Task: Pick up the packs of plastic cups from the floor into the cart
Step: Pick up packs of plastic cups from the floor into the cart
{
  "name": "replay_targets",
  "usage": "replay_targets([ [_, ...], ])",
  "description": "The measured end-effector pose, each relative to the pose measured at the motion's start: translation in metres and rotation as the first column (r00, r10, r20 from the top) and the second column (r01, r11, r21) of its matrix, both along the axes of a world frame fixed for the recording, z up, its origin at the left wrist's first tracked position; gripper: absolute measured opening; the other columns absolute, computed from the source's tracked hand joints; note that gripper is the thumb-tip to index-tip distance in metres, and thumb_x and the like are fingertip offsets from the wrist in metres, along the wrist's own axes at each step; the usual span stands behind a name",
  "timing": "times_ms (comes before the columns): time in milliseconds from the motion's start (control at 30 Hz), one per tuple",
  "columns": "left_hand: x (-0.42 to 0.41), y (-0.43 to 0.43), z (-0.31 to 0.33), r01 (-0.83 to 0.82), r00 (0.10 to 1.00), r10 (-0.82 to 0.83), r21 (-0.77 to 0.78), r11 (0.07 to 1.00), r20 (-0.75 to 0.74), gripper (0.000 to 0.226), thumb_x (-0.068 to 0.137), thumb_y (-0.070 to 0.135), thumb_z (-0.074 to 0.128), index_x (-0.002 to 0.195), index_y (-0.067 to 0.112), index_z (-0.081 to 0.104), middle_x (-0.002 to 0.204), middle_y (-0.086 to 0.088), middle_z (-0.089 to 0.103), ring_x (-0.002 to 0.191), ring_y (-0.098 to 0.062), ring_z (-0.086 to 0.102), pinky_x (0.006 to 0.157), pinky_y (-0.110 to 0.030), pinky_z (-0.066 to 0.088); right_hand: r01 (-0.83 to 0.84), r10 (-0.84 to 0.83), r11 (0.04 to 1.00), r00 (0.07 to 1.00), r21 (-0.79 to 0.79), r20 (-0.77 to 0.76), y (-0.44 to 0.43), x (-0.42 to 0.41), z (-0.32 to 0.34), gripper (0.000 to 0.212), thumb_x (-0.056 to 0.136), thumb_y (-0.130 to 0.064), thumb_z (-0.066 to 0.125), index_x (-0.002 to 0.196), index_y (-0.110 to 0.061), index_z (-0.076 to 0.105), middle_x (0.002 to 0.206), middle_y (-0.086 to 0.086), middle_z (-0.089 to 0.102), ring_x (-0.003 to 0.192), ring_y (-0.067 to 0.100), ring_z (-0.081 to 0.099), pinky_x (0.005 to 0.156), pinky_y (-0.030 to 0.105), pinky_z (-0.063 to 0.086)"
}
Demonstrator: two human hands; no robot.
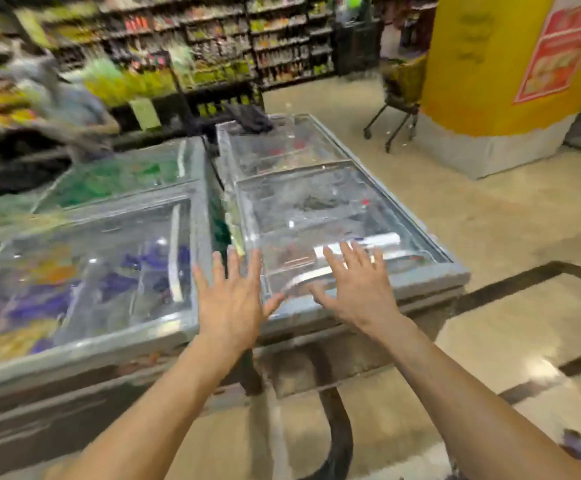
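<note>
My left hand [231, 299] and my right hand [355, 285] are stretched out in front of me, fingers spread, holding nothing. They hover side by side over the near end of two glass-topped chest freezers [316, 202]. No pack of plastic cups can be made out in this blurred view. A shopping cart [398, 98] stands far off beside the yellow pillar [496, 64], well away from both hands.
A second freezer [85, 271] lies to the left, with a dark bag [252, 119] on the far freezer's end. Stocked shelves [213, 39] line the back. A blurred person [64, 102] stands at the left. Beige floor [490, 220] with dark inlay lines spreads to the right.
</note>
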State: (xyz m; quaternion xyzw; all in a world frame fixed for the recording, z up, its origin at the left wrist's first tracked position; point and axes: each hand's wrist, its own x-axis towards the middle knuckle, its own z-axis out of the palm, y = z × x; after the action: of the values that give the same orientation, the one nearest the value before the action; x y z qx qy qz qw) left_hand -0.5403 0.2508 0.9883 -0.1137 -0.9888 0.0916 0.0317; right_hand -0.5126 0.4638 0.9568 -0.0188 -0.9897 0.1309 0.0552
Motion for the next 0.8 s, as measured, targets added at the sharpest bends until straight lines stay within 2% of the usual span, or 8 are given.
replay_targets([
  [100,0.019,-0.129,0.032,-0.15,0.988,0.15,-0.019,0.988,-0.024,0.101,0.096,0.087,0.023,0.172,0.028,-0.006,0.18,-0.016,0.002,0.165,-0.042,0.004,0.128,-0.069,0.01,-0.129,0.124,0.987,0.991,0.094,0.057,-0.117,-0.013,0.036,0.11,0.075,-0.081,0.003,0.171,-0.03,0.021,0.179,0.011,0.015,0.166,0.029,0.008,0.132,0.06,0.0],
  [167,0.038,-0.209,0.049,-0.232,0.972,0.231,-0.014,0.973,-0.052,0.1,0.096,0.087,0.022,0.173,0.029,-0.005,0.18,-0.016,0.003,0.165,-0.042,0.006,0.128,-0.07,0.01,-0.221,0.218,0.969,0.975,0.11,0.041,-0.194,-0.014,0.055,0.109,0.076,-0.082,0.001,0.172,-0.031,0.012,0.181,0.008,0.007,0.167,0.027,0.002,0.131,0.059,-0.005],
  [300,0.088,-0.352,0.076,-0.358,0.932,0.355,-0.018,0.934,-0.078,0.099,0.095,0.088,0.021,0.173,0.03,0.0,0.18,-0.014,0.008,0.165,-0.04,0.01,0.127,-0.07,0.011,-0.388,0.393,0.913,0.919,0.127,-0.015,-0.345,-0.002,0.079,0.094,0.093,-0.079,0.025,0.173,-0.031,0.011,0.18,0.007,0.012,0.166,0.026,0.007,0.132,0.057,-0.001],
  [433,0.141,-0.469,0.085,-0.446,0.892,0.446,0.028,0.895,-0.072,0.104,0.086,0.091,0.001,0.173,0.034,0.005,0.179,-0.011,0.016,0.164,-0.036,0.019,0.127,-0.068,0.016,-0.542,0.549,0.83,0.836,0.133,-0.014,-0.48,0.016,0.093,0.09,0.099,-0.078,0.035,0.172,-0.031,0.014,0.18,0.006,0.015,0.166,0.026,0.01,0.133,0.057,0.0],
  [533,0.174,-0.533,0.086,-0.52,0.847,0.523,0.057,0.852,-0.089,0.093,0.097,0.085,0.021,0.172,0.034,0.003,0.179,-0.012,0.015,0.164,-0.037,0.017,0.128,-0.067,0.015,-0.63,0.64,0.761,0.768,0.155,-0.017,-0.563,0.032,0.099,0.093,0.094,-0.08,0.028,0.171,-0.029,0.019,0.178,0.007,0.022,0.165,0.027,0.016,0.133,0.056,0.003],
  [667,0.213,-0.619,0.076,-0.662,0.738,0.666,0.072,0.746,-0.108,0.092,0.099,0.082,0.024,0.173,0.031,0.003,0.178,-0.013,0.017,0.163,-0.038,0.017,0.127,-0.07,0.015,-0.742,0.754,0.646,0.657,0.178,0.002,-0.673,0.047,0.099,0.101,0.085,-0.083,0.018,0.17,-0.028,0.022,0.177,0.009,0.025,0.164,0.03,0.02,0.131,0.061,0.009],
  [800,0.252,-0.704,0.05,-0.775,0.625,0.777,0.053,0.629,-0.074,0.092,0.099,0.082,0.024,0.173,0.031,0.005,0.177,-0.015,0.02,0.162,-0.039,0.021,0.126,-0.069,0.016,-0.84,0.846,0.518,0.531,0.16,0.052,-0.779,0.055,0.081,0.086,0.102,-0.072,0.041,0.171,-0.028,0.016,0.179,0.009,0.017,0.165,0.03,0.016,0.13,0.065,0.004],
])
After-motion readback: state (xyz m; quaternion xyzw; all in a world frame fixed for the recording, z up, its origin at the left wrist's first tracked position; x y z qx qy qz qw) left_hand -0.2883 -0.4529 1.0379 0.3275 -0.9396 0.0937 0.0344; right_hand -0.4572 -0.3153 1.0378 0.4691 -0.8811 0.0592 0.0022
